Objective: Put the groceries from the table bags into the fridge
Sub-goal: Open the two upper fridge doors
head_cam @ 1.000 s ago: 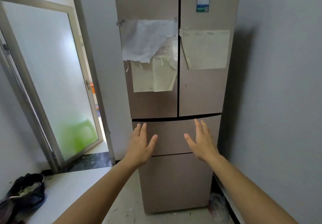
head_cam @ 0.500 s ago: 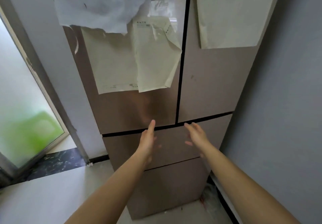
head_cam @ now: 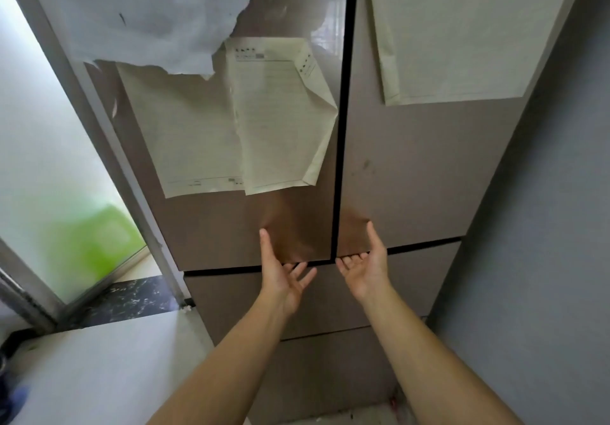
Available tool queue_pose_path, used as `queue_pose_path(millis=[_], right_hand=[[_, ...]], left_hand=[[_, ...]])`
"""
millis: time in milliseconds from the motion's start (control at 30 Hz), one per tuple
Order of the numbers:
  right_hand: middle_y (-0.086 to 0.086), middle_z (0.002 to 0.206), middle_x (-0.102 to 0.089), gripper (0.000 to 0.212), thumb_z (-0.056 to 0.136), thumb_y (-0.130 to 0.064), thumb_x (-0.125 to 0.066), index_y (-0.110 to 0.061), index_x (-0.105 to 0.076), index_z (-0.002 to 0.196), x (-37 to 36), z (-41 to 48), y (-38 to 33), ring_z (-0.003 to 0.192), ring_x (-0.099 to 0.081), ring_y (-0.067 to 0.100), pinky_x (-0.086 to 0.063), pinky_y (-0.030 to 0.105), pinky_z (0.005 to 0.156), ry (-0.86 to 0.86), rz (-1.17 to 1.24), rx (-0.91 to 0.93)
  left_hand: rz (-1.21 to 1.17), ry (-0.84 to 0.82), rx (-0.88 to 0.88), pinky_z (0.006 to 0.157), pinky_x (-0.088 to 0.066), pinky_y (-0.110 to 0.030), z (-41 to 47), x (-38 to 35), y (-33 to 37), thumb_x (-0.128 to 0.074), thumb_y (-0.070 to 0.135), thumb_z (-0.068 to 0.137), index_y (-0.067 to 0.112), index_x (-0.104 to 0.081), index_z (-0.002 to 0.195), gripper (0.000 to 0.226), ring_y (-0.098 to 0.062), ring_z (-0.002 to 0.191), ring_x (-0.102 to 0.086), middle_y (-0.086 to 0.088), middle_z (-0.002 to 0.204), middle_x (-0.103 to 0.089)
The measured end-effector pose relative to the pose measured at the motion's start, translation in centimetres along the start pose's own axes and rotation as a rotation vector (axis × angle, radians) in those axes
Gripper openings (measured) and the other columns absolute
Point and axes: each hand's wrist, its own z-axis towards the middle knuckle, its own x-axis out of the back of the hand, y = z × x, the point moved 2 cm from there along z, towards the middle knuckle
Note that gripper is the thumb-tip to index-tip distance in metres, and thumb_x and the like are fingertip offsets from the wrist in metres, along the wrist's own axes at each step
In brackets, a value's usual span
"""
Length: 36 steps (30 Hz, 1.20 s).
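left hand [head_cam: 284,279]: palm up, fingers hooked under left door's bottom edge | right hand [head_cam: 364,271]: same, right door | tall taupe glossy fridge [head_cam: 412,173]: doors closed

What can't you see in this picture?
Head view:
- Inside the brown fridge: its doors are shut.
- Fingertips of left hand and right hand: tucked under the door edges.
- Writing on the cream paper sheet: too small.
- Green shape: blurred by frosted glass.

The fridge [head_cam: 412,177] doors look glossy and smooth (reflective), bearing creased paper sheets [head_cam: 264,120].
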Motion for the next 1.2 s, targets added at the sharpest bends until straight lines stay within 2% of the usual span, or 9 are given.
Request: queue_pose_path(millis=[67, 133, 267, 400, 867, 967, 1033, 1100, 1200], right_hand=[[0.01, 0.131, -0.057, 0.089, 0.076, -0.062, -0.072, -0.01, -0.044, 0.143, 0.3, 0.2, -0.4, 0.125, -0.052, 0.026, -0.036, 0.041, 0.115, -0.026, 0.016, -0.009], [0.005, 0.134, -0.058, 0.087, 0.077, -0.071, -0.065, -0.016, -0.049, 0.142, 0.8, -0.2, 0.0, 0.127, -0.052, 0.024, -0.036, 0.041, 0.115, -0.035, -0.067, 0.01], [-0.003, 0.138, -0.049, 0.097, 0.076, -0.08, -0.055, -0.024, -0.037, 0.153, 2.4, -0.9, 0.5, 0.14, -0.041, 0.024, -0.033, 0.041, 0.115, -0.01, -0.199, 0.043], [0.008, 0.154, -0.043, 0.103, 0.079, -0.081, -0.051, -0.016, -0.029, 0.156, 3.3, -1.3, 0.2, 0.143, -0.038, 0.026, -0.03, 0.039, 0.115, 0.035, -0.269, 0.017], [0.004, 0.156, -0.04, 0.11, 0.075, -0.09, -0.044, -0.019, -0.029, 0.157, 1.6, -1.4, 1.6, 0.141, -0.038, 0.023, -0.028, 0.038, 0.117, 0.159, -0.242, 0.143], [0.002, 0.147, -0.048, 0.124, 0.059, -0.097, -0.047, -0.019, -0.035, 0.155, 1.5, -1.3, 1.7, 0.121, -0.051, 0.02, -0.04, 0.035, 0.104, 0.222, -0.265, 0.158], [0.001, 0.14, -0.054, 0.113, 0.068, -0.095, -0.044, -0.018, -0.042, 0.151, 1.4, -1.2, 1.8, 0.103, -0.056, 0.015, -0.045, 0.03, 0.09, 0.236, -0.266, 0.186], [0.003, 0.136, -0.059, 0.101, 0.077, -0.09, -0.04, -0.018, -0.048, 0.147, 1.3, -0.9, 2.0, 0.076, -0.049, 0.01, -0.043, 0.026, 0.073, 0.252, -0.241, 0.213], [0.002, 0.135, -0.061, 0.098, 0.077, -0.09, -0.04, -0.02, -0.049, 0.146, 1.2, -0.4, 2.3, 0.073, -0.044, 0.01, -0.039, 0.026, 0.069, 0.273, -0.224, 0.24]], left_hand=[[-0.029, -0.024, -0.005, 0.107, -0.042, -0.054, 0.3, -0.4, -0.3, -0.054, 0.083, 0.074, 0.032, -0.023, 0.156, 0.102, -0.036, 0.14, -0.038, -0.016, 0.16, -0.025], [-0.066, -0.052, 0.005, 0.108, -0.04, -0.054, 0.7, -0.6, -0.8, -0.055, 0.085, 0.071, 0.031, -0.024, 0.156, 0.106, -0.035, 0.143, -0.035, -0.016, 0.16, -0.026], [-0.117, -0.123, 0.006, 0.113, -0.035, -0.056, 1.5, -0.6, -0.9, -0.057, 0.085, 0.07, 0.03, -0.024, 0.156, 0.108, -0.035, 0.147, -0.026, -0.015, 0.161, -0.024], [-0.086, -0.186, 0.015, 0.113, -0.034, -0.056, 1.7, -0.2, -1.1, -0.055, 0.087, 0.068, 0.032, -0.023, 0.156, 0.108, -0.035, 0.145, -0.031, -0.015, 0.16, -0.028], [0.061, -0.252, -0.023, 0.108, -0.042, -0.053, 2.5, 0.6, -0.6, -0.055, 0.097, 0.05, 0.035, -0.025, 0.155, 0.126, -0.029, 0.135, -0.048, -0.007, 0.152, -0.043], [0.075, -0.272, -0.023, 0.106, -0.044, -0.052, 2.7, 0.7, -0.6, -0.055, 0.098, 0.049, 0.036, -0.027, 0.154, 0.126, -0.027, 0.134, -0.049, -0.005, 0.151, -0.045], [0.081, -0.277, -0.016, 0.105, -0.045, -0.05, 2.9, 0.9, -0.6, -0.054, 0.098, 0.048, 0.037, -0.027, 0.154, 0.125, -0.025, 0.134, -0.049, -0.003, 0.15, -0.047], [0.08, -0.279, -0.007, 0.104, -0.046, -0.049, 3.1, 1.0, -0.7, -0.054, 0.099, 0.048, 0.039, -0.026, 0.154, 0.124, -0.025, 0.136, -0.048, -0.002, 0.151, -0.046], [0.078, -0.283, -0.002, 0.103, -0.046, -0.048, 3.2, 1.0, -0.8, -0.051, 0.098, 0.052, 0.039, -0.024, 0.155, 0.122, -0.025, 0.138, -0.044, -0.001, 0.152, -0.044]])
